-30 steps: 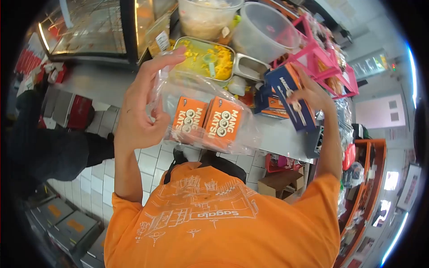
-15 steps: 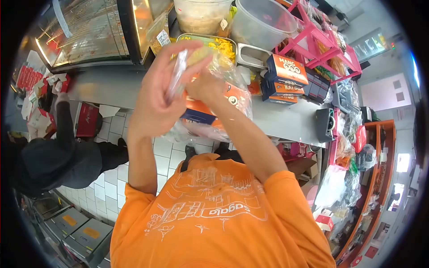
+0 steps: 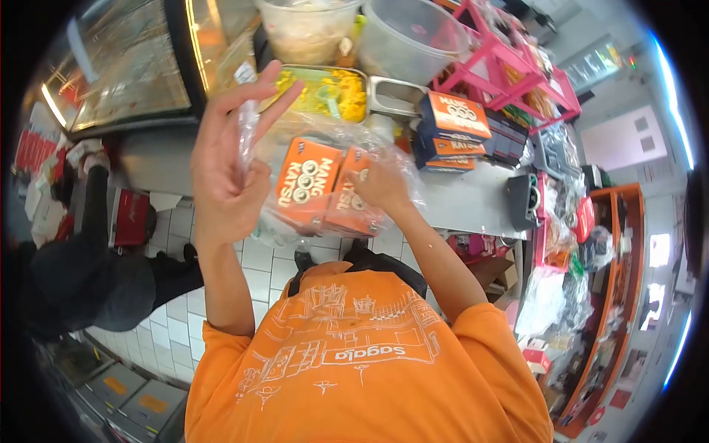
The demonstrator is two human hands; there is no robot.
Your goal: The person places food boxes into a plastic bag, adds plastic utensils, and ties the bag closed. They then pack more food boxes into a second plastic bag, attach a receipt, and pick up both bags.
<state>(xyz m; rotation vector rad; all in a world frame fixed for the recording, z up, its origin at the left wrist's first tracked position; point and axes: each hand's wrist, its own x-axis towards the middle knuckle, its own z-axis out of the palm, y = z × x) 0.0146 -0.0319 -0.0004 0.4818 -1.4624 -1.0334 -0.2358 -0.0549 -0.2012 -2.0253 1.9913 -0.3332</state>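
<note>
Two orange takeaway boxes (image 3: 306, 181) printed "MANG KATSU" lie side by side within a clear plastic bag (image 3: 277, 214) on the metal counter. A thin clear plastic packet (image 3: 247, 136) is held upright by my left hand (image 3: 225, 170), its thumb bent and two fingers stretched past the packet, left of the bag. What the packet contains is too blurred to make out. My right hand (image 3: 385, 181) grips the right-hand box at its right side, fingers curled over the edge and some hidden. Loose bag film bunches around that wrist.
Behind the bag stands a metal tray (image 3: 365, 77) with yellow pieces and a spoon. Stacked boxes (image 3: 454, 122) stand right, below a pink rack (image 3: 509, 81). Clear tubs (image 3: 413, 40) line the back. A glass display case (image 3: 125, 66) and a co-worker (image 3: 74, 266) are left.
My left hand has moved left and slightly down with the packet, uncovering the boxes. My right hand has shifted right and down to the right-hand box, and the view has turned a little.
</note>
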